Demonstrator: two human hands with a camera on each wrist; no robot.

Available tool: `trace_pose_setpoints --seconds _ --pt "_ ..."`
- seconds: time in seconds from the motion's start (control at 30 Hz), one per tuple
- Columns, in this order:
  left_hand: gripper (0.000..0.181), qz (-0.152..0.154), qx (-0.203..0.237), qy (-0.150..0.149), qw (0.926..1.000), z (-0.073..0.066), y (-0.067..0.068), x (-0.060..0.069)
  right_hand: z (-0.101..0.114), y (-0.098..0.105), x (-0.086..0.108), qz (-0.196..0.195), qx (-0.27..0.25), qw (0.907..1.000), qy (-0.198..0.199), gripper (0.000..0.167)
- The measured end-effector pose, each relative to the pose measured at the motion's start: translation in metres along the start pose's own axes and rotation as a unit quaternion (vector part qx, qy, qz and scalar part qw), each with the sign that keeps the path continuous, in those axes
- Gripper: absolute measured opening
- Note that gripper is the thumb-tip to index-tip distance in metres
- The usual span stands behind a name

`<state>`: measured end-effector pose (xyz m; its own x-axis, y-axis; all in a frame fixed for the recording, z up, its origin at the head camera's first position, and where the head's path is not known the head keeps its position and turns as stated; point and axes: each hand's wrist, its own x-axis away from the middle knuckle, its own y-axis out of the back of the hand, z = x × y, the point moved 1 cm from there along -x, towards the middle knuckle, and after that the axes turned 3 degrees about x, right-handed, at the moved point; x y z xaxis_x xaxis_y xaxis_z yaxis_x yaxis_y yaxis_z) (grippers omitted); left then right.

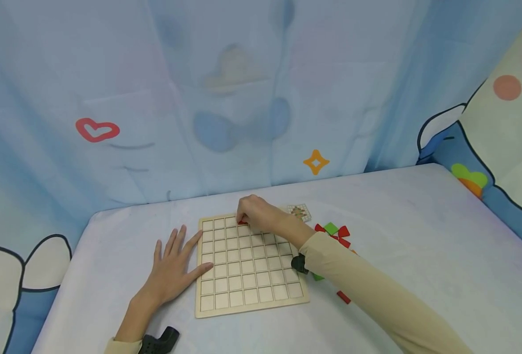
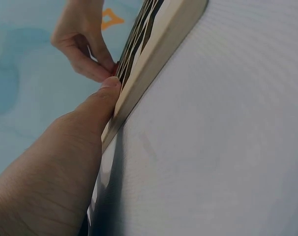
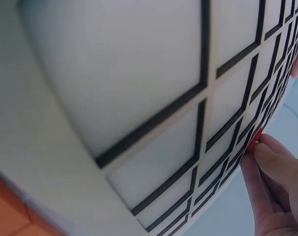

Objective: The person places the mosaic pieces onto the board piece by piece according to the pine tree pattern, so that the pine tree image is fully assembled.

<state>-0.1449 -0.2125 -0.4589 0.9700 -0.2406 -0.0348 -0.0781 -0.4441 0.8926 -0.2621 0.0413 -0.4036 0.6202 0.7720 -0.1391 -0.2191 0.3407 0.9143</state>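
A pale wooden grid board with square cells lies on the table in the head view. My right hand pinches a small red piece at the far row of the board. In the right wrist view thumb and fingers grip that red piece against the cells. My left hand lies spread along the board's left edge, its thumb on the rim and the other fingers straight. The left wrist view shows the left thumb touching the board's edge.
Right of the board lie several red and green pieces, partly hidden by the right forearm. A single red piece lies nearer. A small pattern card sits beyond the board's far right corner. A patterned blue curtain hangs behind the table.
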Motion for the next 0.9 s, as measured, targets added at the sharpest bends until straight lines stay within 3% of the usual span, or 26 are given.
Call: trace_pose_setpoints --seconds 0.3,0.5,0.7,0.9 --pt "0.086 -0.001 0.001 -0.004 1.0000 -0.001 0.002 0.000 0.004 0.000 -0.002 0.009 -0.008 0.9996 -0.026 0.015" --pt "0.086 0.000 0.008 -0.009 0.9999 -0.001 0.001 0.000 0.001 -0.001 0.010 0.003 -0.004 0.9997 -0.022 0.015" --pt "0.084 -0.007 0.011 -0.016 0.9998 -0.002 0.000 0.001 0.006 0.011 0.038 0.003 -0.021 0.9996 -0.017 0.015" --pt "0.085 -0.008 0.010 -0.015 0.9998 -0.001 0.000 0.001 0.011 0.027 0.087 0.022 -0.037 0.9985 -0.034 0.014"
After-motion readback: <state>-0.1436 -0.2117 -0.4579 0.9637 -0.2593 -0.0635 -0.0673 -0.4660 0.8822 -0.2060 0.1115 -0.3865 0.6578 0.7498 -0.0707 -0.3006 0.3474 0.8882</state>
